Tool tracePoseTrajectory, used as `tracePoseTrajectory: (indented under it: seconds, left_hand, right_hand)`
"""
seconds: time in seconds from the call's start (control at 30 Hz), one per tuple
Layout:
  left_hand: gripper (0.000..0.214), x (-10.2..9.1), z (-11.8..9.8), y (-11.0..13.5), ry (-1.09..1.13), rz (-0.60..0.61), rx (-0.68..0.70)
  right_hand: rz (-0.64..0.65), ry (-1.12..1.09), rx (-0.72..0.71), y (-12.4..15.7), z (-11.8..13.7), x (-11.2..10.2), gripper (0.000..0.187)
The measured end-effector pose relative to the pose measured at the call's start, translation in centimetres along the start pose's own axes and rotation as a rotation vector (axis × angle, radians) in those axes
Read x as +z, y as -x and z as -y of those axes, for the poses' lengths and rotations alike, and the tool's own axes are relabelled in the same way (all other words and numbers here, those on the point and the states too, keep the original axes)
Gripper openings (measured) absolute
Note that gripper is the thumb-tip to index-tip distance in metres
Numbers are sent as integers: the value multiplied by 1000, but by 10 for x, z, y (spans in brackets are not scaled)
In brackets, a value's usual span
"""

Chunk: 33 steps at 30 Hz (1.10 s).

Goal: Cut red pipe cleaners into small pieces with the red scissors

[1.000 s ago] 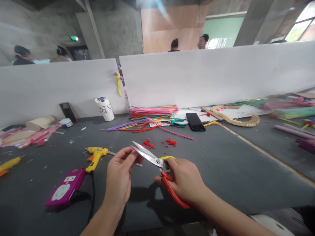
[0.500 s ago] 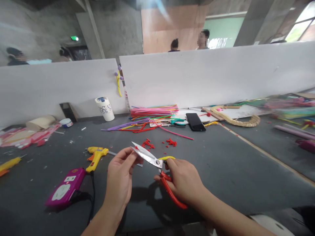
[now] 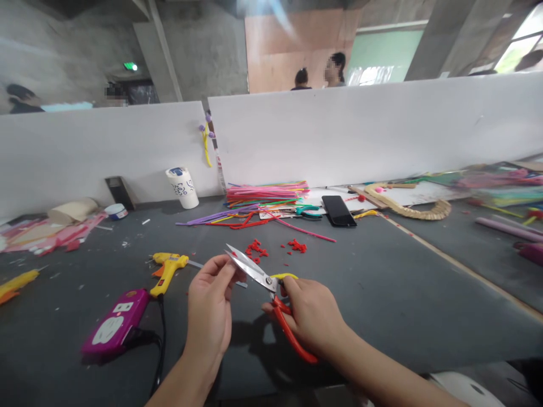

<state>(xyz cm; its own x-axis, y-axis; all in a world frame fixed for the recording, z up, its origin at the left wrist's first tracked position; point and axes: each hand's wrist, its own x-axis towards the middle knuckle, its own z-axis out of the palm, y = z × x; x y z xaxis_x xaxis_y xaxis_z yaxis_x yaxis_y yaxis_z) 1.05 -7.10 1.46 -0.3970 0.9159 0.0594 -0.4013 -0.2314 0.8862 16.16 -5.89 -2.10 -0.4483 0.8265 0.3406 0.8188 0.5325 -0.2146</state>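
Left fingers [image 3: 224, 276]: pinched together at the scissor tips, on what looks like a small red scrap [image 3: 235, 254]; my fingertips and the blades hide most of it.
Right fingers [image 3: 289, 284]: wrapped around the red handles of the scissors [image 3: 268, 281].
Scissors: held above the worktop [image 3: 394, 294], blades barely parted, tips pointing away and left, right beside my left fingertips.
Clean snip: I would judge it best to steady the scrap, work with the tips alone, squeeze slowly, and leave the pinch just clear of both edges.
Left hand [image 3: 207, 305]: raised, thumb toward the blades, forearm rising from the bottom edge.
Right hand [image 3: 314, 314]: back turned up, forearm slanting in from the lower right.
Red clippings [image 3: 255, 249]: lying loose beyond the blades, nearer me than the pipe cleaners [image 3: 267, 194].
Glue gun [image 3: 169, 271]: left of my left hand, beside the purple power strip [image 3: 113, 325].
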Motion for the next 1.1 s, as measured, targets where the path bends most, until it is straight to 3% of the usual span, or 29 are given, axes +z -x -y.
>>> tracePoseTrajectory:
  seconds: [1.1]
  left_hand:
    - [5, -2, 0, -4, 17, 28, 13]
  right_hand:
    - [-6, 19, 6, 0, 0, 0, 41]
